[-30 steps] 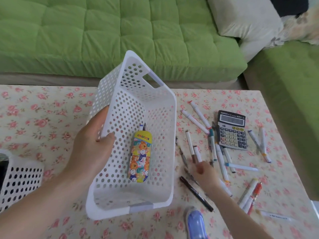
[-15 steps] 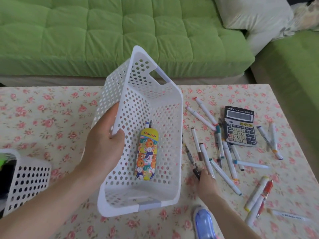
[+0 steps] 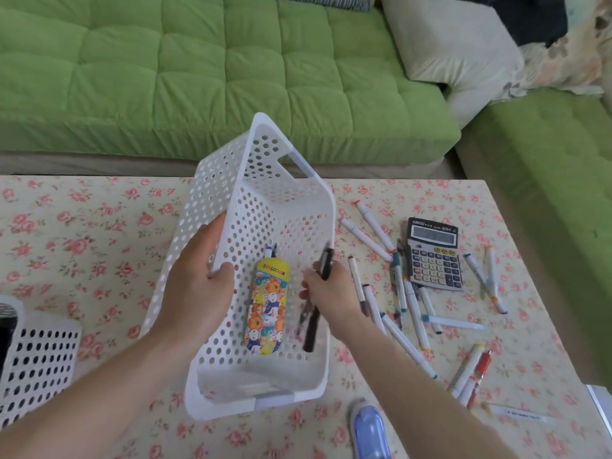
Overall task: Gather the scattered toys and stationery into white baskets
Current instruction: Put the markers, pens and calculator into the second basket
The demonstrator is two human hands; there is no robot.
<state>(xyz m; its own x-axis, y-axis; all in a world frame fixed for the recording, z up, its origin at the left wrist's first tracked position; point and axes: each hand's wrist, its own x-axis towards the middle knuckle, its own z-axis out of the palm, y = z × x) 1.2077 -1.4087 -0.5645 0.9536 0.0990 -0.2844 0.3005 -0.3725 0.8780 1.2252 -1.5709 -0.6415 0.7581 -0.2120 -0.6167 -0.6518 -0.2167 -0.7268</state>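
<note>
A white perforated basket (image 3: 291, 207) stands tilted on the floral table, its left side raised. My left hand (image 3: 195, 289) grips the basket's left wall. A yellow cartoon-print pencil case (image 3: 266, 309) lies inside on the bottom. My right hand (image 3: 331, 293) is over the basket's right rim and holds black pens (image 3: 313, 323), which point down into the basket. Several markers (image 3: 410, 306) lie scattered on the table to the right, beside a grey calculator (image 3: 433, 255).
A second white basket (image 3: 39, 359) sits at the left edge. A blue-and-white stapler-like object (image 3: 369, 432) lies near the front edge. More markers (image 3: 470, 372) lie at the right front. A green sofa (image 3: 198, 71) runs behind the table.
My right hand picked black pens up off the table and moved left over the basket's right rim. My left hand kept its grip on the tilted basket.
</note>
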